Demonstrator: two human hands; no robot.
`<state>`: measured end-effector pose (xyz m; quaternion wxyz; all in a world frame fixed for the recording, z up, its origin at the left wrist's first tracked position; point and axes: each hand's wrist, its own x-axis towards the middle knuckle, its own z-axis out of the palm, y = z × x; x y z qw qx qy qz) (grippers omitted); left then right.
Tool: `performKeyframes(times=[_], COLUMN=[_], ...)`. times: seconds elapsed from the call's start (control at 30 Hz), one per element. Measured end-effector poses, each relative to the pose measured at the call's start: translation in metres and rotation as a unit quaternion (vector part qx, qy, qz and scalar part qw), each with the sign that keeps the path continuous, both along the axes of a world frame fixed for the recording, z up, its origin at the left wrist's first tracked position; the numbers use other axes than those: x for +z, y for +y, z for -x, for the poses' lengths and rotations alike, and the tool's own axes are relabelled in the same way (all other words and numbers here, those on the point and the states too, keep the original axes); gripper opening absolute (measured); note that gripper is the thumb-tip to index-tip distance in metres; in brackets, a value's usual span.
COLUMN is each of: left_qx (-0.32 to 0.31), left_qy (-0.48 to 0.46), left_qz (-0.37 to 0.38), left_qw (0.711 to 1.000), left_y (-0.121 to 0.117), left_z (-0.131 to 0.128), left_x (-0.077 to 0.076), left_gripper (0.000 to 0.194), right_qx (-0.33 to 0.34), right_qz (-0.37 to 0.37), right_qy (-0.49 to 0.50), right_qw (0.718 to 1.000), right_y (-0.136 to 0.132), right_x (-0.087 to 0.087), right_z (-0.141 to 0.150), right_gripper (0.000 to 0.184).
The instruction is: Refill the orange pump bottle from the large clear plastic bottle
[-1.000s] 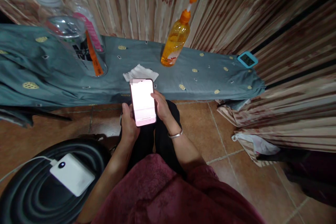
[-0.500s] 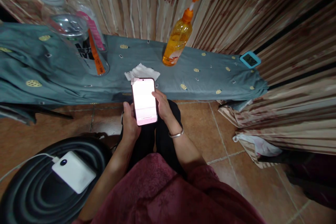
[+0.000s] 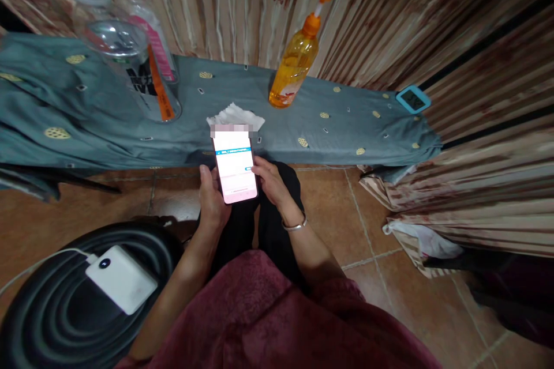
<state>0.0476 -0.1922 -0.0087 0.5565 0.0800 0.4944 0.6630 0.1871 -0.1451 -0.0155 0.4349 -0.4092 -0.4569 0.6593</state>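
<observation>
A lit smartphone (image 3: 234,179) is held upright above my knees, its screen showing a blue bar and a small blue button on white. My left hand (image 3: 213,202) grips its lower left side, thumb along the edge and fingers hidden behind. On the other side, my right hand (image 3: 272,184) has its thumb at the screen's right edge by the blue button. The other right fingers are curled beside and partly behind the phone. Just beyond the phone's top lies a crumpled white tissue (image 3: 236,115).
A cloth-covered bench (image 3: 329,144) bears an orange pump bottle (image 3: 294,69), a large clear bottle (image 3: 130,69), a pink-labelled pump bottle (image 3: 156,46) and a blue digital clock (image 3: 413,99). At lower left, a white power bank (image 3: 123,279) with a cable sits on a black round stool (image 3: 52,323).
The screen has gone from nearly blank white to a page with a blue bar and button. The phone has shifted slightly left, and my right thumb sits lower on its edge.
</observation>
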Motion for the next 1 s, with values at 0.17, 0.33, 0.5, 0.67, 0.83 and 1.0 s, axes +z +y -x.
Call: performKeyframes(times=[0.17,0.33,0.5,0.67,0.83,1.0], left_qx=[-0.015,-0.020,-0.010,-0.006,-0.006,-0.005], left_qy=[0.023,0.030,0.014,-0.004,-0.019,-0.007], left_qz=[-0.009,-0.014,-0.011,-0.007,-0.003,-0.008], left_qw=[1.000,0.999,1.000,1.000,1.000,1.000], left_y=[-0.0008,-0.0014,-0.0014,-0.0009,-0.0009,-0.0008], left_z=[0.0009,0.0014,0.0008,0.0009,0.0014,0.0041], left_x=[0.0014,0.0010,0.0000,-0.0007,-0.0002,-0.0023], left_gripper=[0.069,0.070,0.068,0.068,0.068,0.064], right_qx=[0.006,0.018,0.013,0.007,0.002,-0.005], right_qz=[-0.006,-0.007,0.007,0.017,0.004,0.000], right_qy=[-0.014,-0.012,-0.023,-0.019,-0.003,0.016], right_qw=[1.000,1.000,1.000,1.000,1.000,1.000], right_y=[0.0012,0.0009,-0.0005,-0.0004,-0.0011,-0.0019], right_x=[-0.0020,-0.0008,0.0041,0.0047,0.0026,0.0023], right_z=[0.0003,0.0015,0.0028,0.0030,0.0025,0.0028], right_gripper=[0.033,0.041,0.041,0.037,0.041,0.044])
